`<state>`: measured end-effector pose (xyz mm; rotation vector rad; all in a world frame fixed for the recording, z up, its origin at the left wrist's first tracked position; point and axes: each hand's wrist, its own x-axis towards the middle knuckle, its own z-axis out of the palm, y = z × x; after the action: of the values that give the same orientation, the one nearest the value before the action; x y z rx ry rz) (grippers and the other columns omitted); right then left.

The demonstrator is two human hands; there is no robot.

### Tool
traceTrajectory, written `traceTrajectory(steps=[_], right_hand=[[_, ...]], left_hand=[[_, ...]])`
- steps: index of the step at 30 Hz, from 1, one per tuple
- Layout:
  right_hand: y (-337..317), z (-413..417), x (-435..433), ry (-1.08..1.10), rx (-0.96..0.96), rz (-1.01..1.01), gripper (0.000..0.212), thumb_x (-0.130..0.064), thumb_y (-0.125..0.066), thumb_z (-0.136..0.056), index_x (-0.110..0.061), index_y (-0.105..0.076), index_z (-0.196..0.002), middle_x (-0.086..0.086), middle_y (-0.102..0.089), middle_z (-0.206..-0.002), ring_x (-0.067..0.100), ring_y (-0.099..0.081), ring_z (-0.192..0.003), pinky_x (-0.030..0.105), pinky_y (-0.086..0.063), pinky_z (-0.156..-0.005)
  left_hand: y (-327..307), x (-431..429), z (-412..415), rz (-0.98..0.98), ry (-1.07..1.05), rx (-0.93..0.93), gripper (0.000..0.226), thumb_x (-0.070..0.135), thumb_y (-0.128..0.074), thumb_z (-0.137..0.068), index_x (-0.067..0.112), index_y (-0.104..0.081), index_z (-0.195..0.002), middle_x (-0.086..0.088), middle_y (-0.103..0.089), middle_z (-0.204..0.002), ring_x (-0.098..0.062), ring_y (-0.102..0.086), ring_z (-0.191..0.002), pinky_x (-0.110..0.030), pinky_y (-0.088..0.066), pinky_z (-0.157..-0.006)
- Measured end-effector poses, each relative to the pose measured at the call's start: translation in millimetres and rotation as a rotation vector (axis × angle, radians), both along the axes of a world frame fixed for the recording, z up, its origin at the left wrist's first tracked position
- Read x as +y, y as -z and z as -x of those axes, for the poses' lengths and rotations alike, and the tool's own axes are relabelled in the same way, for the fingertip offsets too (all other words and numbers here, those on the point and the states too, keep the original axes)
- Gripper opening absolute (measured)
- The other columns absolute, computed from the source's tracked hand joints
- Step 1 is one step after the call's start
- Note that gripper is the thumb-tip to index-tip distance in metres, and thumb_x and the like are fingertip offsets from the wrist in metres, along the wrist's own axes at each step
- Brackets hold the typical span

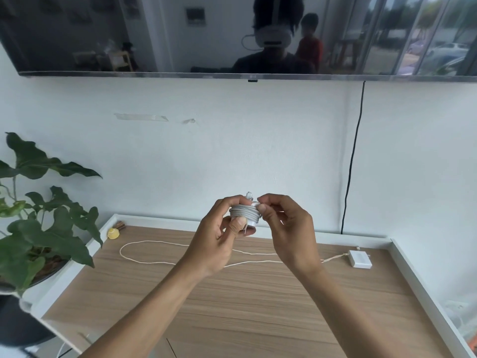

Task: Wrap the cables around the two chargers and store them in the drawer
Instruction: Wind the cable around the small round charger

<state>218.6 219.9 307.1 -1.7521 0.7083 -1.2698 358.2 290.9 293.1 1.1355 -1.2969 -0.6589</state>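
Note:
My left hand (219, 236) grips a white charger (245, 215) held up above the wooden cabinet top (232, 301). A grey cable is coiled tightly round its body, and my thumb presses on the coils. My right hand (286, 226) pinches the cable's end with its plug at the top right of the charger. A second white charger (360, 258) lies flat at the right of the top. Its cream cable (165, 254) runs loose in long loops across the surface to the left. No drawer shows in this view.
A leafy potted plant (38, 223) stands at the left edge. A small yellow object (113, 233) sits in the far left corner. A black cord (352, 156) hangs down the wall from the TV (232, 34). White raised rims (423, 288) border the top.

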Motion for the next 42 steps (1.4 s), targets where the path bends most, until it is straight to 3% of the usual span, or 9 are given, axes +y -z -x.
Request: traceTrajectory(steps=[4, 8, 11, 17, 22, 28, 37, 42], right_hand=[[3, -1, 6, -0.181, 0.0, -0.001, 0.024, -0.027, -0.064, -0.086, -0.035, -0.064, -0.108, -0.009, -0.063, -0.109, 0.006, -0.062, -0.1, 0.014, -0.05, -0.081], [9, -4, 6, -0.212, -0.005, 0.026, 0.044, -0.02, -0.069, -0.084, -0.03, -0.056, -0.125, -0.006, -0.06, -0.119, 0.008, -0.059, -0.111, 0.017, -0.051, -0.087], [11, -7, 6, -0.187, -0.084, -0.061, 0.054, -0.014, -0.072, -0.082, -0.026, -0.05, -0.129, -0.005, -0.063, -0.12, 0.009, -0.062, -0.111, 0.022, -0.052, -0.091], [13, -11, 8, -0.142, -0.065, 0.002, 0.049, -0.018, -0.071, -0.084, -0.014, -0.055, -0.13, -0.005, -0.065, -0.123, 0.006, -0.06, -0.115, 0.024, -0.049, -0.097], [18, -8, 6, -0.194, -0.088, 0.014, 0.04, -0.009, -0.07, -0.086, -0.012, -0.058, -0.124, 0.003, -0.066, -0.117, 0.023, -0.062, -0.113, 0.039, -0.052, -0.097], [12, -6, 3, -0.206, -0.072, 0.074, 0.037, -0.009, -0.068, -0.087, -0.009, -0.058, -0.123, 0.0, -0.063, -0.118, 0.022, -0.059, -0.115, 0.04, -0.055, -0.091], [12, -9, 5, -0.157, -0.067, 0.19, 0.033, -0.005, -0.061, -0.091, -0.008, -0.058, -0.123, 0.004, -0.059, -0.116, 0.017, -0.058, -0.112, 0.032, -0.054, -0.091], [10, -10, 4, -0.156, -0.049, 0.218, 0.031, -0.002, -0.059, -0.091, -0.011, -0.058, -0.121, 0.001, -0.058, -0.115, 0.015, -0.058, -0.111, 0.031, -0.054, -0.092]], left_hand=[[-4, 1, -1, 0.026, 0.018, 0.024, 0.025, 0.028, -0.051, -0.097, 0.017, -0.053, -0.119, -0.006, -0.055, -0.129, -0.026, -0.066, -0.107, -0.035, -0.057, -0.087], [-7, 0, -2, 0.024, 0.019, 0.013, 0.022, 0.021, -0.047, -0.098, 0.021, -0.051, -0.119, 0.007, -0.059, -0.125, -0.02, -0.067, -0.105, -0.03, -0.056, -0.087], [-10, -1, -4, 0.024, 0.032, 0.03, 0.023, 0.021, -0.047, -0.096, 0.024, -0.052, -0.119, 0.02, -0.06, -0.12, -0.021, -0.068, -0.105, -0.031, -0.056, -0.089], [-13, -2, -4, 0.009, 0.025, 0.015, 0.021, 0.017, -0.045, -0.1, 0.025, -0.05, -0.118, 0.014, -0.058, -0.12, -0.021, -0.067, -0.101, -0.031, -0.055, -0.09], [-11, 0, -4, -0.03, 0.017, -0.122, 0.02, 0.024, -0.044, -0.098, 0.033, -0.051, -0.115, -0.011, -0.054, -0.124, -0.011, -0.065, -0.095, -0.031, -0.055, -0.092], [-21, 5, -6, -0.017, 0.079, -0.108, 0.022, 0.022, -0.045, -0.098, 0.024, -0.047, -0.119, -0.003, -0.052, -0.13, -0.019, -0.066, -0.108, -0.031, -0.056, -0.089], [-25, 2, -10, -0.022, 0.038, -0.202, 0.019, 0.022, -0.047, -0.099, 0.029, -0.05, -0.116, -0.012, -0.053, -0.129, -0.026, -0.065, -0.106, -0.038, -0.058, -0.088], [-23, 2, -10, -0.006, 0.022, -0.203, 0.019, 0.022, -0.048, -0.098, 0.03, -0.05, -0.115, -0.007, -0.053, -0.129, -0.026, -0.066, -0.104, -0.038, -0.058, -0.088]])
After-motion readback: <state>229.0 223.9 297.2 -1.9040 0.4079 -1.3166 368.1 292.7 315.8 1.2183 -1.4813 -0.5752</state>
